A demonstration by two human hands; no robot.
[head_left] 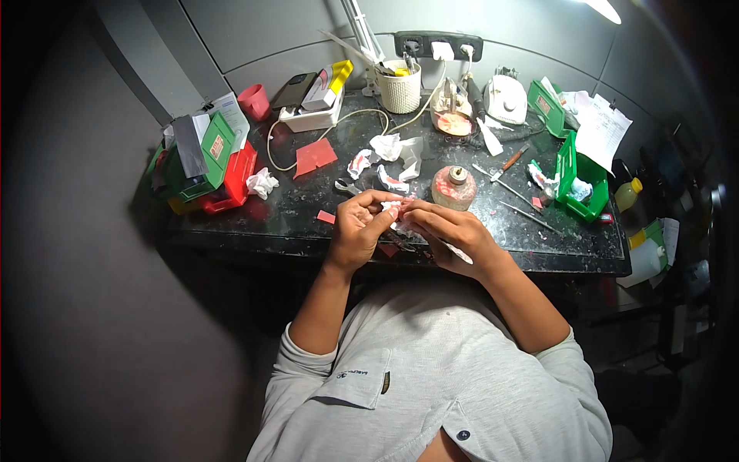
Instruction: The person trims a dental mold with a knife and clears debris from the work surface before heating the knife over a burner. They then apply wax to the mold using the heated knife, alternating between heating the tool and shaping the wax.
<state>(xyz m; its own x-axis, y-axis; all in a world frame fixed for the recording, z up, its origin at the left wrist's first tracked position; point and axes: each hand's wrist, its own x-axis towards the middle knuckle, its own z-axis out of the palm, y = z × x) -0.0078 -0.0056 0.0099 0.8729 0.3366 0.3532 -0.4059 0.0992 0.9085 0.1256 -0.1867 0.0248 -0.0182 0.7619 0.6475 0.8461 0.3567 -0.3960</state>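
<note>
My left hand (360, 232) and my right hand (454, 231) meet over the front edge of the bench, fingers closed around a small pink-and-white piece (393, 208). It resembles the white casts with pink wax on the bench, but the fingers cover most of it. A slim white end (459, 252) sticks out under my right hand. Behind the hands lie a pink-marked white cast (392, 179) and another white-and-pink cast (359, 163). A glass spirit burner (454, 189) with a metal top stands just beyond my right hand. Metal pliers (347, 186) lie behind my left.
Pink wax sheet (315, 158) and crumpled white paper (387, 146) lie on the black bench (277, 223). To the right are metal tools (531, 218), a wooden-handled knife (516, 159) and an open green box (583, 185). Red and green boxes (229, 181) stack at left. A pen cup (399, 88) stands behind.
</note>
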